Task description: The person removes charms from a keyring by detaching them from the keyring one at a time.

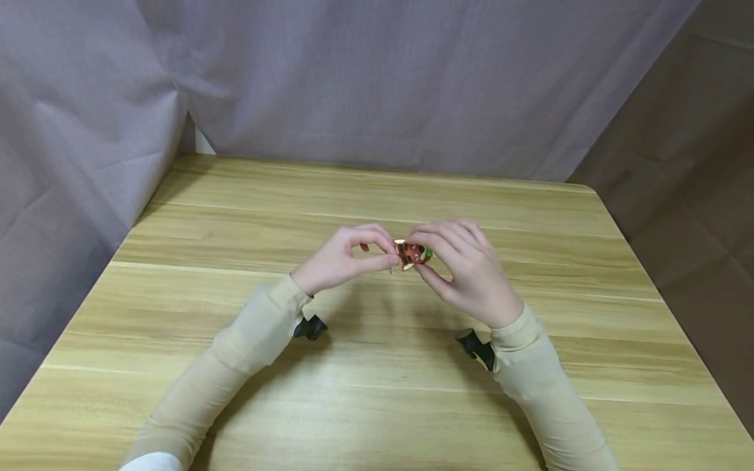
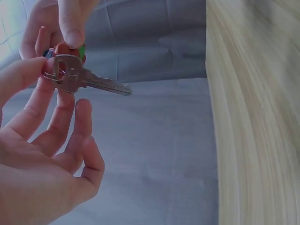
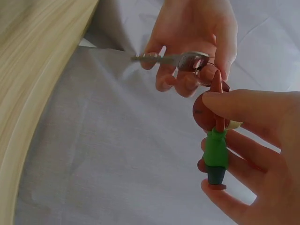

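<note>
Above the table, my left hand (image 1: 347, 258) and right hand (image 1: 471, 268) meet at a small keychain figurine (image 1: 412, 253). My right hand grips it, thumb on its reddish-brown head and fingers behind. The right wrist view shows the figurine's green top (image 3: 216, 150) and dark lower part. My left thumb and forefinger pinch the metal key ring at the figurine's head end; the other left fingers are loosely bent. From that ring hangs a silver key (image 2: 77, 75), its toothed blade pointing away from the left fingertips. Part of the ring is hidden by the fingers.
Beneath the hands lies a wood-grain table (image 1: 377, 392). Grey cloth (image 1: 383, 85) hangs behind it, with more cloth at both sides. A dark wrist device (image 1: 311, 327) pokes out from the left sleeve, and another (image 1: 476, 348) from the right sleeve.
</note>
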`<state>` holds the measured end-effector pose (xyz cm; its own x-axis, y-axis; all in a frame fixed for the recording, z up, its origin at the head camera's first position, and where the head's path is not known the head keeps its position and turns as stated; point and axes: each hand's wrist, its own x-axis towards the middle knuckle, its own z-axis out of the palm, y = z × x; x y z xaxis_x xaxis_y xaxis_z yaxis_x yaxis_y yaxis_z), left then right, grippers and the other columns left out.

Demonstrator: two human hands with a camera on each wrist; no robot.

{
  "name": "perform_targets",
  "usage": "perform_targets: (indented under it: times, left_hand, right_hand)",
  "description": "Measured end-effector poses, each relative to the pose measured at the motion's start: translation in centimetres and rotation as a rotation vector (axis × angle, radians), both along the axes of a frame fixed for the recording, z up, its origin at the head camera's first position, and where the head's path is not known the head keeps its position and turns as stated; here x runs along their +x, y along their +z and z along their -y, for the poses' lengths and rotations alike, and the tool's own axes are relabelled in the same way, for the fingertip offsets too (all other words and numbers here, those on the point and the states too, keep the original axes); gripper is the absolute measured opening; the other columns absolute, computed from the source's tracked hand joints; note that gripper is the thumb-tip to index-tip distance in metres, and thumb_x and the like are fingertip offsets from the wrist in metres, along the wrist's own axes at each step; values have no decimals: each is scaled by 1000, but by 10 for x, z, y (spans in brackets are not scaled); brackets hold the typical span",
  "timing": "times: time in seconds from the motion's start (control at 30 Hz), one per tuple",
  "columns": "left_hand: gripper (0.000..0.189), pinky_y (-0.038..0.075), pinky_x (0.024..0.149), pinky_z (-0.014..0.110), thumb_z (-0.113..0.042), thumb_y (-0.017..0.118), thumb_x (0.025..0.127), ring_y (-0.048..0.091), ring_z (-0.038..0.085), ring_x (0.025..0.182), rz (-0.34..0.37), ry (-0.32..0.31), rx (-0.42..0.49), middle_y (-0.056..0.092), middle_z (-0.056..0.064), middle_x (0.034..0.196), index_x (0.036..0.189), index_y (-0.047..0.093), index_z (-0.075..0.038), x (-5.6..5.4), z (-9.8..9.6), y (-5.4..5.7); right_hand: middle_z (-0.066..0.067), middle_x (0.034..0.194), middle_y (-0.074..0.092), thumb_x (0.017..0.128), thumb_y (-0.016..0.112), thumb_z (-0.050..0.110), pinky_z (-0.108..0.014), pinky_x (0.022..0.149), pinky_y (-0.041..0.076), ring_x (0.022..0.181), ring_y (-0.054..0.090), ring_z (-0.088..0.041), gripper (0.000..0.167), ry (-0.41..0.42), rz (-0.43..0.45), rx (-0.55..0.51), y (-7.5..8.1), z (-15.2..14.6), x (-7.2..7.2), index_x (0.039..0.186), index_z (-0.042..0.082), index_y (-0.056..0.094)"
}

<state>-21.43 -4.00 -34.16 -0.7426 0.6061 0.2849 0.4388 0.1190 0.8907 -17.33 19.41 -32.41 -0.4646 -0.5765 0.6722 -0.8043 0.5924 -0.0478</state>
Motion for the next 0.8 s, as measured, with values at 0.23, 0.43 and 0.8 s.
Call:
perform_targets:
  times: [0.23, 0.43, 0.8]
  left_hand:
    - [6, 46, 102, 41, 3, 71, 96, 63, 23, 112, 32, -64, 102, 71, 21, 113, 100, 74, 6, 3, 2, 3]
    - [7, 48, 106, 37, 12, 67, 93, 64, 17, 110, 82, -121, 209, 72, 16, 109, 100, 70, 14, 1, 3, 1]
    - [14, 49, 100, 34, 12, 66, 92, 63, 14, 106, 154, -204, 327, 71, -9, 103, 101, 64, 22, 0, 4, -3]
  right_hand:
    - [-19, 117, 74, 77, 86, -9, -55, 97, 53, 107, 69, -36, 46, 28, 13, -30, 1, -1, 1, 119, -2, 70]
    - [-21, 118, 73, 77, 85, -10, -45, 101, 53, 107, 69, -35, 45, 73, 79, -93, 3, 0, 1, 119, -4, 68]
    - [-22, 117, 73, 76, 84, -15, -24, 108, 49, 108, 69, -33, 46, 176, 178, -208, 3, 1, 2, 118, -6, 68]
